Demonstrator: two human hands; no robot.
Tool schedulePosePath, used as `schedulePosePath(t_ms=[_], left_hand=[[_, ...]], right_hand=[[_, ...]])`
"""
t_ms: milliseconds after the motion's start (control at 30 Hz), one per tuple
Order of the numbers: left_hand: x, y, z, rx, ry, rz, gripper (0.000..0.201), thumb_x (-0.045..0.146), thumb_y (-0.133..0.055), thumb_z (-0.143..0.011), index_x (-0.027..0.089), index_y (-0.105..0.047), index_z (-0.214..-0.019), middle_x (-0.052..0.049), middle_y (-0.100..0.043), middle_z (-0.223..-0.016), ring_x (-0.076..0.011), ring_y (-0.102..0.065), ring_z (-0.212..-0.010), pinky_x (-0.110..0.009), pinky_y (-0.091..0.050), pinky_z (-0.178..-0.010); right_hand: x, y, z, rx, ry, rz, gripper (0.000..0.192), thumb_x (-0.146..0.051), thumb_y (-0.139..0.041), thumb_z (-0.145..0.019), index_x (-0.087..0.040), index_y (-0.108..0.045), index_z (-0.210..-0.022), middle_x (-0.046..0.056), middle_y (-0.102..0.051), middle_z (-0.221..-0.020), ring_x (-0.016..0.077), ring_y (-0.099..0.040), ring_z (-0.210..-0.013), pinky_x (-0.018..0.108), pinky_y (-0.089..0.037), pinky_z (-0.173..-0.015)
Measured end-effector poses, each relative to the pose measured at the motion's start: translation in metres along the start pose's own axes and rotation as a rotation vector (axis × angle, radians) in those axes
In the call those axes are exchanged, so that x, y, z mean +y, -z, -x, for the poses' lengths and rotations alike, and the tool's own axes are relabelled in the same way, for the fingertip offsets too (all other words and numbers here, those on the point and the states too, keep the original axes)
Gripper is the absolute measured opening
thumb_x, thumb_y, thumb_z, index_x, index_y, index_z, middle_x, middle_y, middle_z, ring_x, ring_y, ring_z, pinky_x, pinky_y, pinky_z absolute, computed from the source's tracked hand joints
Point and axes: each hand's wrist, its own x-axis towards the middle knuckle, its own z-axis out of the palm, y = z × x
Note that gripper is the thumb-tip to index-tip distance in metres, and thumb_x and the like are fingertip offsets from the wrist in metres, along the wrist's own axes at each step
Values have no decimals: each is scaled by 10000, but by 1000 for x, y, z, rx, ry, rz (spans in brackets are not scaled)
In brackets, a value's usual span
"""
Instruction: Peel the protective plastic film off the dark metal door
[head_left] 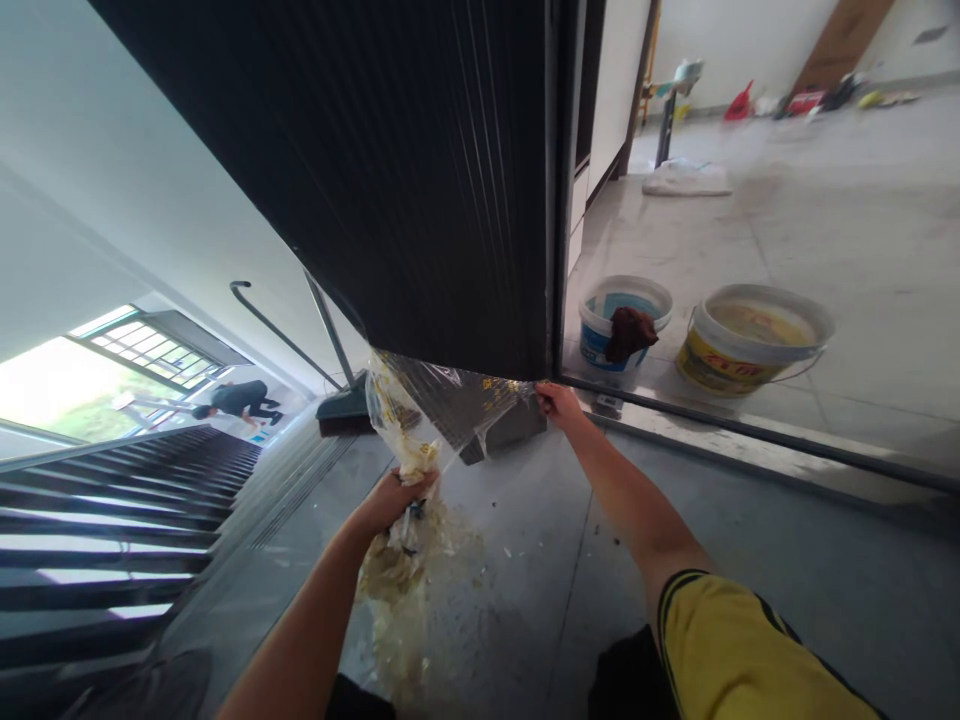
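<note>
A dark ribbed panel (420, 200) rises in front of me, with clear plastic film (450, 395) printed in yellow along its lower end. My left hand (396, 498) is closed round a bunched length of this film, and its loose crumpled part (397, 570) hangs toward the floor. At the panel's lower right corner, my right hand (556, 400) pinches the film's edge beside the dark door frame. Between the two hands the film is stretched taut. The fingertips of my right hand are small in view.
A broom (341, 410) leans at the left, beyond the film. Dark railings (112, 560) border a stairwell, where another person (244, 400) bends near a window. Past the door track stand a blue-and-white bucket (600, 325) with a brown cloth (631, 333) and a yellow bucket (720, 355).
</note>
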Motion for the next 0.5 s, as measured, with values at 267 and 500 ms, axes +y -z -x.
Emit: schedulePosePath(t_ms=[267,500], left_hand=[[-18,29,-6,46,91,-7,659,664,-689,-485,103,-674,-832,-93,-673,-852,-238,-596,-817,-291,-482,-770],[-31,50,5,31,136,-45,663,693,-677,-476,119,-669,-810,-84,-672,-821,-219,-595,-769,-265,-484,-708]], right_hand=[[42,-5,8,10,-30,19,277,-398,-658,-532,-196,-484,-602,-64,-457,-489,57,-382,-434,202,-240,-419],[75,-25,30,28,-141,-6,260,-346,-665,-521,-200,-451,-554,-71,-450,-484,54,-348,-431,212,-222,-433]])
